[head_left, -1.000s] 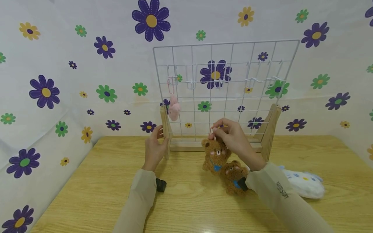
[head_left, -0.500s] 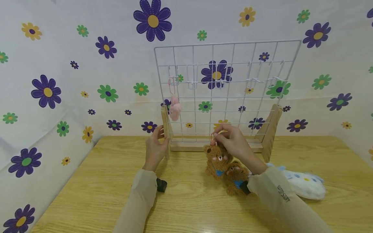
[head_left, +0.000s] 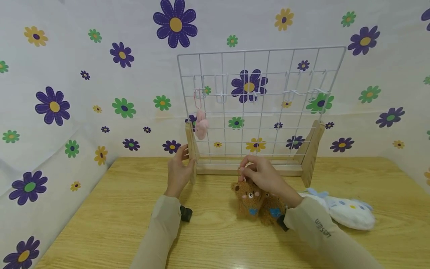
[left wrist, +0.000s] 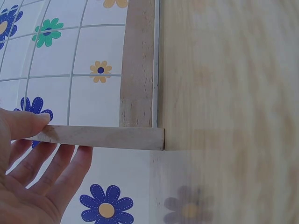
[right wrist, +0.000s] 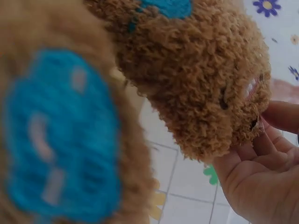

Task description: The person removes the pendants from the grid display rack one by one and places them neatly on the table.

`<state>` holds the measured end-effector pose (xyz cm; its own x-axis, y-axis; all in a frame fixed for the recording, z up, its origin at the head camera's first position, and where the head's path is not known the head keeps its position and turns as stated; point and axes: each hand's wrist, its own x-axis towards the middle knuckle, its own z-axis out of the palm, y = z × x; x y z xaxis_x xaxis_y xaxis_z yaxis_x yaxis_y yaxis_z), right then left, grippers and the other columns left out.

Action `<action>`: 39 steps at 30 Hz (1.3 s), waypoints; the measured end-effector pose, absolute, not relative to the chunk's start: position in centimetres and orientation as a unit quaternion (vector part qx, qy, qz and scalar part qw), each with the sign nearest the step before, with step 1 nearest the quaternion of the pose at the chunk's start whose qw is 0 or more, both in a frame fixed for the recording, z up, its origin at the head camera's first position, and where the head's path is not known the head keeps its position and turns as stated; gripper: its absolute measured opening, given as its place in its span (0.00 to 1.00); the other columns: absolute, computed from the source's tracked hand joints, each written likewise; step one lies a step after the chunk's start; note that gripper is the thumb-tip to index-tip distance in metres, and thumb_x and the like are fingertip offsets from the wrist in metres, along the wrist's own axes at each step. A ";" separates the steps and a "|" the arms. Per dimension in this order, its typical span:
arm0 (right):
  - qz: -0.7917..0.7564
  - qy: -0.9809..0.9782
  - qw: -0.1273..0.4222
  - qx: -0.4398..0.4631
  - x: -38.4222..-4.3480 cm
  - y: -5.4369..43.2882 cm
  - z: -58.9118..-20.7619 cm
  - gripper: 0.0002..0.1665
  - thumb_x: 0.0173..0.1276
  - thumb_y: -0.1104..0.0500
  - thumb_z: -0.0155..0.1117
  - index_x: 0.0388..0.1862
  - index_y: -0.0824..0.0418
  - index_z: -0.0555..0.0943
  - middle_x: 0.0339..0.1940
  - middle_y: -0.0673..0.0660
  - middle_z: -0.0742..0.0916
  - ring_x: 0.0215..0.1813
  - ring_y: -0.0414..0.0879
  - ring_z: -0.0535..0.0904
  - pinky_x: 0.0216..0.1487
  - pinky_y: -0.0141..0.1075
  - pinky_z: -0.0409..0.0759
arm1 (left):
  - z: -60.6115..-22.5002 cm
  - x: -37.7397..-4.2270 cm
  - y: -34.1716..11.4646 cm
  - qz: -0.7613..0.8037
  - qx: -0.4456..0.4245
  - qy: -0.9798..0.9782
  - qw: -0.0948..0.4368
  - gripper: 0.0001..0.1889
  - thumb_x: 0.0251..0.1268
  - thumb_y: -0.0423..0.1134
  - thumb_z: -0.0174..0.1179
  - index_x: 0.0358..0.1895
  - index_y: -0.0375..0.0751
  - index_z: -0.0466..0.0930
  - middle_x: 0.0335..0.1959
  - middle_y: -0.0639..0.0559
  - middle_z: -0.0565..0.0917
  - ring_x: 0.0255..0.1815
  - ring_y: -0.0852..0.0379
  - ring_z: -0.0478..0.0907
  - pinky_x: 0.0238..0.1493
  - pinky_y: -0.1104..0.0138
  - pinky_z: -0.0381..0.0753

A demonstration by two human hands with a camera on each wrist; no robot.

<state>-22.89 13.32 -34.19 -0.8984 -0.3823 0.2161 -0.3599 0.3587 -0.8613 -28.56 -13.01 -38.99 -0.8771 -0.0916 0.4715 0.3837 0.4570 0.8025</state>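
Note:
My left hand (head_left: 180, 172) grips the wooden upright (head_left: 190, 139) at the rack's left end. In the left wrist view, the thumb lies on one side of that wood (left wrist: 112, 136) and the fingers on the other. With thumb and fingertips, my right hand (head_left: 265, 175) pinches the thin loop on top of a brown teddy bear keychain (head_left: 246, 198). This bear hangs low at the table, overlapping a second brown bear (head_left: 268, 213) beside it. Both wear blue patches; one patch (right wrist: 65, 135) looms blurred in the right wrist view.
A white wire grid rack (head_left: 235, 112) stands at the back, with several white hooks (head_left: 221, 93). A pink plush (head_left: 201, 126) hangs from the leftmost hook by a beaded loop. At right a white plush (head_left: 352, 213) with blue details lies on the wooden table (head_left: 100, 224).
My right hand has come down and toward me, lowering the bear keychain from in front of the rack's base to beside the second bear. The left hand stays on the upright.

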 end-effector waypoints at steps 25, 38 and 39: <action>-0.385 0.882 0.027 -0.269 -23.7 13.6 -33.0 0.06 0.73 0.71 0.57 0.37 0.68 0.81 0.33 0.58 0.87 0.37 0.57 0.84 0.37 0.41 0.82 | -38.8 -28.5 -13.1 -0.516 -0.087 -0.822 0.225 0.25 0.66 0.23 0.64 0.66 0.31 0.73 0.58 0.32 0.82 0.54 0.37 0.82 0.52 0.44 0.83; -0.549 0.815 -0.028 -0.183 -25.8 11.9 -27.6 0.13 0.77 0.67 0.57 0.53 0.76 0.78 0.51 0.70 0.86 0.48 0.59 0.86 0.51 0.44 0.86 | -38.7 -28.5 -13.0 -0.514 -0.083 -0.825 0.221 0.25 0.66 0.23 0.63 0.66 0.31 0.73 0.59 0.32 0.81 0.55 0.37 0.82 0.53 0.44 0.82; -0.563 0.807 -0.030 -0.179 -25.9 11.7 -27.3 0.13 0.77 0.67 0.57 0.54 0.76 0.78 0.51 0.70 0.86 0.49 0.58 0.86 0.51 0.43 0.86 | -38.7 -28.5 -13.0 -0.512 -0.083 -0.825 0.223 0.25 0.66 0.23 0.63 0.66 0.31 0.73 0.59 0.32 0.81 0.55 0.37 0.82 0.53 0.44 0.82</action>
